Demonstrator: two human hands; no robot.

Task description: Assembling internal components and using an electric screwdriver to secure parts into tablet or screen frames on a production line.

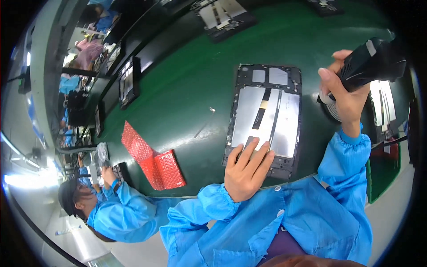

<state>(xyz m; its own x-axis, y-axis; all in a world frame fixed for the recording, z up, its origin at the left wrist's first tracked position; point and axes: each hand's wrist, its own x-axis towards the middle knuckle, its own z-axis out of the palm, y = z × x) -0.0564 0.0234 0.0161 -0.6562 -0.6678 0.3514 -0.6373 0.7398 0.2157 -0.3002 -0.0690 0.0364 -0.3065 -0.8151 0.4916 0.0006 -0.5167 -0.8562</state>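
My left hand (246, 171) lies with fingers spread over the lower part of an opened tablet (287, 120), which rests flat on the green work surface. Silvery panels, a black frame and a dark ribbon strip (258, 119) show in the tablet. To its right, my raised right hand (344, 89) is closed around a black handheld tool (371, 62) with vent slots, shaped like a heat gun. Its working end is hidden. Below that hand, a round ribbed piece (331, 109) shows in part.
Red bubble wrap (153, 158) and a thin loose strip (204, 122) lie to the left. More opened tablets stand at the far side (222, 18), on the left (129, 82) and on the right (382, 104). A co-worker in blue (120, 209) works at the left.
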